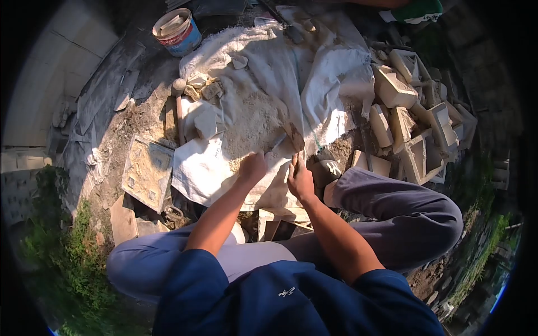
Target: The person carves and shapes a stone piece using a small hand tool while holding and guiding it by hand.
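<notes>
My left hand (253, 167) is closed low over the white sheet (199, 173), beside a patch of pale rubble and dust (249, 126). What its fingers hold, if anything, is hidden. To its right, my right hand (301, 178) is wrapped round the lower end of a brown tool (294, 138), whose broad upper part points away from me. A thin greyish edge lies between the tool and my left hand; I cannot make out what it belongs to. A pale stone block (205, 122) rests on the sheet farther left.
A mallet (179, 87) and yellowish stones (197, 83) are at the upper left, below a bucket (177, 32). A flat slab (147, 171) leans at left. Hollow blocks (414, 154) are piled at right. Another person's green shoe (416, 10) shows at the top.
</notes>
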A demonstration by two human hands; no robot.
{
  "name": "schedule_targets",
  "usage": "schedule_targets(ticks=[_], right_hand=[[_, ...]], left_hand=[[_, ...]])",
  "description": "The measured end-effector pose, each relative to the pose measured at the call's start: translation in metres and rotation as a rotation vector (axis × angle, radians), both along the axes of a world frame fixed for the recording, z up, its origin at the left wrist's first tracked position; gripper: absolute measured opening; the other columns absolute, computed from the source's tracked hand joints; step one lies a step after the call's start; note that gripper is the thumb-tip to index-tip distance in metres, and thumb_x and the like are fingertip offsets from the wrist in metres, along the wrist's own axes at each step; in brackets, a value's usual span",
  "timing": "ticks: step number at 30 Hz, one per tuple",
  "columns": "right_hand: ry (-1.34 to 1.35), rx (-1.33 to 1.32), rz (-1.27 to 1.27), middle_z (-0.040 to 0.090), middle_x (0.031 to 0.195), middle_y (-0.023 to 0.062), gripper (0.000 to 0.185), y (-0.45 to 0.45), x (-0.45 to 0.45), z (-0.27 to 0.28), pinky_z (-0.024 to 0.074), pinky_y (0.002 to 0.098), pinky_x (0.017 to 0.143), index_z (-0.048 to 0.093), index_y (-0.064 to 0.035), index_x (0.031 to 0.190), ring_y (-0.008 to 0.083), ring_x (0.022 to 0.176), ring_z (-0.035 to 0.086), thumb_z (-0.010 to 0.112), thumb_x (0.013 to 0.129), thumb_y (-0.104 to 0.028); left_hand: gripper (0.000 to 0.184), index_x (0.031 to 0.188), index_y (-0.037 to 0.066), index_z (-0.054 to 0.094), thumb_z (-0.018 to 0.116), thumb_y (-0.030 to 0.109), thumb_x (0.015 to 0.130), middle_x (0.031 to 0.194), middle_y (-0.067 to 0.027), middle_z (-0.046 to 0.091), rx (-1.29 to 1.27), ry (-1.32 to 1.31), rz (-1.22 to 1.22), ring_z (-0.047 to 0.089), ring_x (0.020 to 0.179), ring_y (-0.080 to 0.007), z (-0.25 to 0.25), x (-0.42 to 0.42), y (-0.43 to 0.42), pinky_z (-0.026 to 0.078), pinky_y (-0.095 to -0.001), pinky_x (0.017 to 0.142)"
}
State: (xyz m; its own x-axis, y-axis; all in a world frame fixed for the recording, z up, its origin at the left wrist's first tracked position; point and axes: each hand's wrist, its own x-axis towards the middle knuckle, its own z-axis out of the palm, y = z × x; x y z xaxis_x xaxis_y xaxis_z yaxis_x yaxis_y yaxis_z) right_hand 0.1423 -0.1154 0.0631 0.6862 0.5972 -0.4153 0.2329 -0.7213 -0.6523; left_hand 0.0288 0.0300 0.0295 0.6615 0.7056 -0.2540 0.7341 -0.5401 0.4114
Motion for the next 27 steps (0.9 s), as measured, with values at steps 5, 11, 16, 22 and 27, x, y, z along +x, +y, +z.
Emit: schedule_targets(ticks=[5, 11, 16, 22, 27], right_hand=[[0.044, -0.004, 0.016, 0.065, 0.106, 0.0341, 0.054, -0.001, -0.002, 0.010, 0.0516, 0.0520, 0.090, 0.044, -0.0063, 0.146, 0.0491, 0.101, 0.064, 0.054, 0.097, -0.028], [0.046, -0.018, 0.009, 0.066, 0.104, 0.0342, 0.057, -0.002, 0.003, 0.000, 0.0512, 0.0555, 0.089, 0.039, -0.0129, 0.149, 0.0515, 0.098, 0.064, 0.052, 0.098, -0.034], [-0.008, 0.025, 0.002, 0.066, 0.102, 0.0347, 0.053, 0.000, 0.003, -0.003, 0.0514, 0.0563, 0.087, 0.042, -0.0121, 0.146, 0.0520, 0.096, 0.064, 0.051, 0.098, -0.032], [0.018, 0.011, -0.033, 0.066, 0.101, 0.0346, 0.053, 0.002, 0.001, 0.003, 0.0515, 0.0556, 0.087, 0.042, -0.0131, 0.147, 0.0520, 0.096, 0.064, 0.051, 0.098, -0.032], [0.053, -0.002, 0.001, 0.066, 0.102, 0.0348, 0.054, 0.000, 0.002, 0.002, 0.0514, 0.0558, 0.087, 0.041, -0.0149, 0.149, 0.0519, 0.097, 0.064, 0.050, 0.098, -0.033]], left_hand=[[0.041, 0.091, 0.004, 0.062, 0.049, 0.041, 0.101, 0.074, -0.0252, 0.067, 0.009, -0.052, -0.008, 0.068, 0.073, -0.0470, 0.000, -0.009, -0.009, 0.053, -0.0571, 0.071], [0.039, 0.094, 0.004, 0.062, 0.050, 0.040, 0.101, 0.078, -0.0264, 0.067, -0.045, -0.046, -0.048, 0.068, 0.079, -0.0453, 0.001, 0.007, -0.012, 0.054, -0.0557, 0.072], [0.034, 0.099, 0.004, 0.061, 0.050, 0.035, 0.101, 0.087, -0.0267, 0.069, -0.141, 0.012, 0.042, 0.068, 0.086, -0.0454, 0.013, 0.019, -0.014, 0.053, -0.0554, 0.079], [0.034, 0.098, 0.002, 0.060, 0.048, 0.034, 0.102, 0.082, -0.0272, 0.068, -0.035, -0.013, -0.001, 0.067, 0.081, -0.0480, 0.011, 0.015, -0.007, 0.053, -0.0567, 0.074], [0.032, 0.100, 0.000, 0.060, 0.048, 0.030, 0.101, 0.081, -0.0288, 0.068, -0.074, 0.009, -0.011, 0.067, 0.084, -0.0487, -0.011, 0.015, -0.001, 0.053, -0.0563, 0.075]])
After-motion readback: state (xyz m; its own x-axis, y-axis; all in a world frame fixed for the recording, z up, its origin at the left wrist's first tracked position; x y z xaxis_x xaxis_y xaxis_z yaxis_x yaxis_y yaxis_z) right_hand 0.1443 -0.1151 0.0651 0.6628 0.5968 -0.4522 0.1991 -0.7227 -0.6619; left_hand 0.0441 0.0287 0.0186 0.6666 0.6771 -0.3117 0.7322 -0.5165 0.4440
